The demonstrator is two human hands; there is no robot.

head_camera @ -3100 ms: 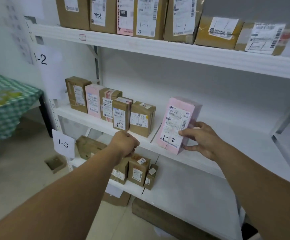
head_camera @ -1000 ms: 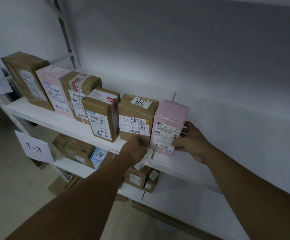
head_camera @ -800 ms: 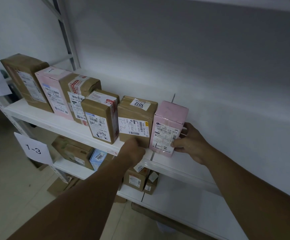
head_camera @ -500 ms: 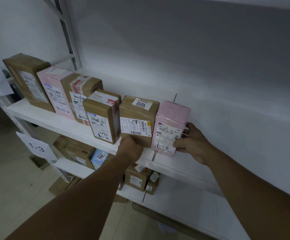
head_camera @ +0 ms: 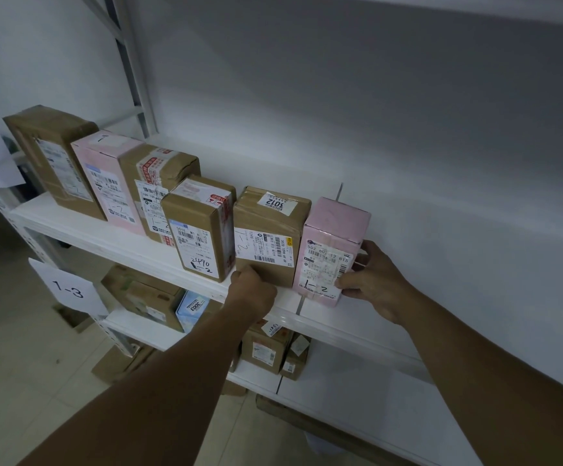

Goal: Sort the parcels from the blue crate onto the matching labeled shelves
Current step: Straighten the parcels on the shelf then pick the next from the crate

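Note:
A pink parcel [head_camera: 332,250] marked "1-2" stands upright on the white middle shelf [head_camera: 105,238], at the right end of a row of parcels. My right hand [head_camera: 372,280] grips its right side, thumb on the front label and fingers behind. It sits close beside a brown parcel [head_camera: 266,237] labelled "3012". My left hand [head_camera: 253,294] is a closed fist at the shelf's front edge, its knuckles against the bottom of that brown parcel; its fingers are hidden. The blue crate is out of view.
Several more brown and pink parcels [head_camera: 112,183] fill the shelf to the left. A "1-3" sign [head_camera: 68,289] hangs by the lower shelf [head_camera: 357,388], which holds small boxes [head_camera: 265,349]. The middle shelf to the right of the pink parcel is bare.
The pink parcel went from tilted and apart to upright and close against the brown parcel. Over the last second both hands stayed nearly still.

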